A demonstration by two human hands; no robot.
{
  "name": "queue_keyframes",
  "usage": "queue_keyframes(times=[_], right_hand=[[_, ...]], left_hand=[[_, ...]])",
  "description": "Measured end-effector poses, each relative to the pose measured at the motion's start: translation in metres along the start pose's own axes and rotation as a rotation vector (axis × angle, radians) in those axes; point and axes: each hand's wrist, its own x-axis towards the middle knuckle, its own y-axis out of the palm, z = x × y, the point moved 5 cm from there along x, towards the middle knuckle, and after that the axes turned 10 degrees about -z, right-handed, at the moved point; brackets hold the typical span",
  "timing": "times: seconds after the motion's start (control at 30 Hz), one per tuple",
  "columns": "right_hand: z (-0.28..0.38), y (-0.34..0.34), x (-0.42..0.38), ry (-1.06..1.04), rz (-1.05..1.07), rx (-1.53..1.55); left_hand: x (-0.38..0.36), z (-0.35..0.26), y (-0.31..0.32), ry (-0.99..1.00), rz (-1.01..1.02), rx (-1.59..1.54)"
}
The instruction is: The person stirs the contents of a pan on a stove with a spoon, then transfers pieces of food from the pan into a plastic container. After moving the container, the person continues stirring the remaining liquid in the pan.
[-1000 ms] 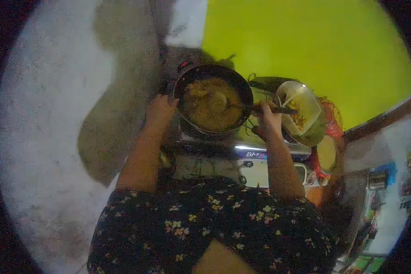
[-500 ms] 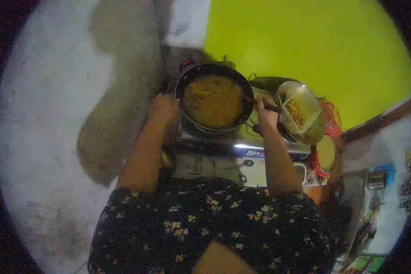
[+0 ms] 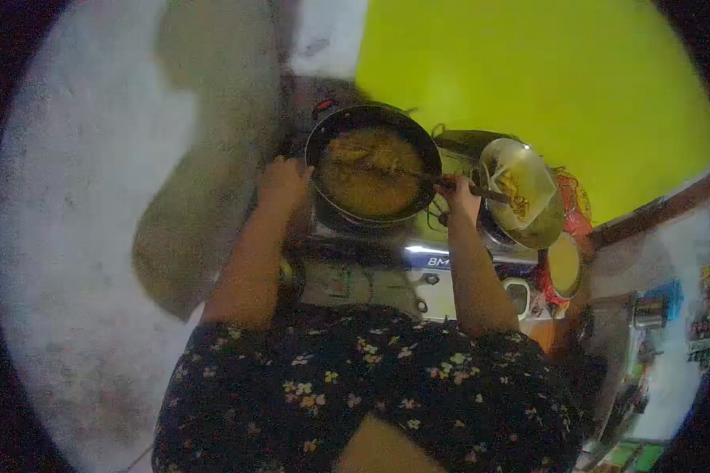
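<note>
A dark wok [image 3: 355,214] stands on the stove with bubbling, brownish-yellow food [image 3: 371,185] in it. My left hand [image 3: 285,185] is closed at the wok's left rim, its fingertips against the edge. In my right hand [image 3: 461,201], on the other side, is the dark handle of a spatula [image 3: 493,194]. Its far end dips into the food, where the blade is hard to make out. To the right of this hand sits a metal bowl [image 3: 548,225] with a pale liner and fried yellow pieces [image 3: 516,193].
The stove's front panel [image 3: 430,260] runs below the wok. A round container with a pale yellow top [image 3: 563,266] and a red packet [image 3: 576,206] are at the right. A bright green wall [image 3: 528,71] rises behind, and a grey-white wall [image 3: 79,236] stands to the left.
The spatula has reached further into the food, and its handle end now extends more to the right. My left hand stays at the wok's rim. The food's surface looks stirred.
</note>
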Motion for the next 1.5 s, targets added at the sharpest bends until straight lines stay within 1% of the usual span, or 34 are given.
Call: queue_keyframes(times=[0.07,0.1,0.17,0.27,0.3,0.4,0.43,0.5,0.53,0.63,0.7,0.73,0.8,0.9,0.93,1.0,1.03,1.07,1.13,1.2,1.27,1.3,1.37,1.43,1.5], right_hand=[[-0.006,-0.007,0.009,-0.015,-0.027,-0.034],[0.001,-0.012,0.004,0.018,-0.023,-0.041],[0.011,-0.015,-0.003,0.052,-0.032,-0.040],[0.027,-0.017,-0.017,0.042,-0.057,-0.014],[0.042,-0.013,-0.032,0.034,-0.063,-0.002],[0.068,-0.012,-0.046,-0.030,-0.058,-0.002],[0.075,-0.011,-0.049,-0.057,-0.053,-0.008],[0.087,-0.010,-0.058,-0.015,-0.048,-0.010],[0.090,-0.010,-0.061,0.006,-0.046,-0.011],[0.078,-0.018,-0.039,-0.018,-0.114,0.187],[0.070,-0.024,-0.026,-0.023,-0.132,0.095],[0.068,-0.026,-0.023,-0.025,-0.141,0.050],[0.083,-0.021,-0.033,-0.183,-0.086,-0.157],[0.110,-0.002,-0.062,-0.379,0.050,-0.463],[0.113,0.003,-0.066,-0.437,0.104,-0.564],[0.081,-0.004,-0.047,-0.616,0.107,-0.585],[0.079,-0.003,-0.046,-0.653,0.119,-0.579],[0.078,-0.002,-0.045,-0.690,0.131,-0.572],[0.102,0.008,-0.060,-0.659,0.173,-0.525],[0.102,0.007,-0.057,-0.848,0.156,-0.599],[0.098,0.004,-0.052,-0.860,0.141,-0.563],[0.100,0.006,-0.053,-0.778,0.134,-0.491],[0.109,0.010,-0.060,-0.736,0.132,-0.442],[0.124,0.015,-0.073,-0.815,0.142,-0.487],[0.124,0.021,-0.080,-0.739,0.221,-0.411]], left_hand=[[0.004,0.004,0.011,0.008,-0.068,0.007],[0.003,0.005,0.014,0.009,-0.104,0.011],[0.004,0.005,0.013,0.001,-0.064,-0.006],[0.002,0.003,0.005,-0.001,0.016,-0.054],[0.001,0.003,0.005,0.001,0.046,-0.074],[0.004,0.005,0.017,0.021,-0.028,-0.018],[0.004,0.005,0.018,0.014,0.000,-0.015],[0.004,0.005,0.016,-0.002,0.056,-0.009],[0.003,0.005,0.014,-0.012,0.047,-0.018],[0.000,0.002,0.008,-0.030,0.042,-0.040],[-0.002,0.000,0.002,-0.023,0.063,-0.047],[-0.003,0.000,0.002,-0.007,0.006,-0.040],[-0.005,0.001,0.005,0.024,-0.106,-0.028],[0.004,0.004,0.012,0.044,-0.062,-0.029],[0.004,0.004,0.013,0.048,-0.102,-0.019],[0.001,0.005,0.016,0.053,-0.183,0.000],[0.002,0.006,0.018,0.051,-0.166,0.001],[0.004,0.007,0.020,0.048,-0.148,0.002],[0.007,0.008,0.024,0.047,-0.129,0.019],[0.008,0.008,0.025,0.052,-0.128,0.048],[0.007,0.008,0.022,0.057,-0.112,0.029],[0.006,0.007,0.020,0.059,-0.103,0.019],[0.004,0.007,0.019,0.052,-0.114,-0.018],[0.003,0.006,0.017,0.048,-0.111,-0.015],[0.001,0.003,0.012,0.048,-0.097,0.027]])
